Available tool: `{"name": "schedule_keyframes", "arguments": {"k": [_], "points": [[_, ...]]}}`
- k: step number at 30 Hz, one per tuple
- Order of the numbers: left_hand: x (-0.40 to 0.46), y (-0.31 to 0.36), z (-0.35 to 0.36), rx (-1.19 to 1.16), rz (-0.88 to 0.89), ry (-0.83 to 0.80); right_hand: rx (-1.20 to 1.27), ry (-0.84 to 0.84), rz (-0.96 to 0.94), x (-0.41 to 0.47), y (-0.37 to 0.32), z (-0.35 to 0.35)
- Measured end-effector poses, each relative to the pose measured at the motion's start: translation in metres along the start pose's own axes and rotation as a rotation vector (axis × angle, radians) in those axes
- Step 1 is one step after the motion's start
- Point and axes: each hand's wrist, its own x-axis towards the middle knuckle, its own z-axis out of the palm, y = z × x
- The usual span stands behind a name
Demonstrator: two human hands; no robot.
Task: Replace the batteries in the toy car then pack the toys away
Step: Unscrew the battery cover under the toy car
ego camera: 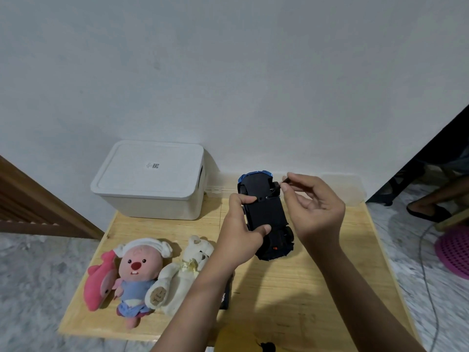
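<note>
A blue toy car (pixel 266 212) is held upside down above the wooden table (pixel 291 288), its black underside facing me. My left hand (pixel 241 229) grips the car's left side, thumb and forefinger curled onto the underside. My right hand (pixel 314 204) pinches a small dark piece (pixel 284 179) beside the car's far right wheel; what the piece is cannot be made out. Three plush toys lie at the table's left: a pink one (pixel 100 280), a pink-faced doll in a blue dress (pixel 138 273) and a cream bear (pixel 185 273).
A white lidded storage box (pixel 152 179) stands at the table's back left against the wall. A small dark pack (pixel 227 295) lies partly under my left forearm. A pink basket (pixel 454 250) and a person's foot (pixel 429 212) are on the floor to the right.
</note>
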Motion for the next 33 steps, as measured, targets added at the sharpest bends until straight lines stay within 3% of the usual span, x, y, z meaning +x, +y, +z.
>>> {"name": "schedule_keyframes", "arguments": {"k": [33], "points": [[-0.010,-0.012,-0.009,-0.062,-0.051,0.027,-0.037,-0.027,0.024,-0.016,-0.007,0.003]]}}
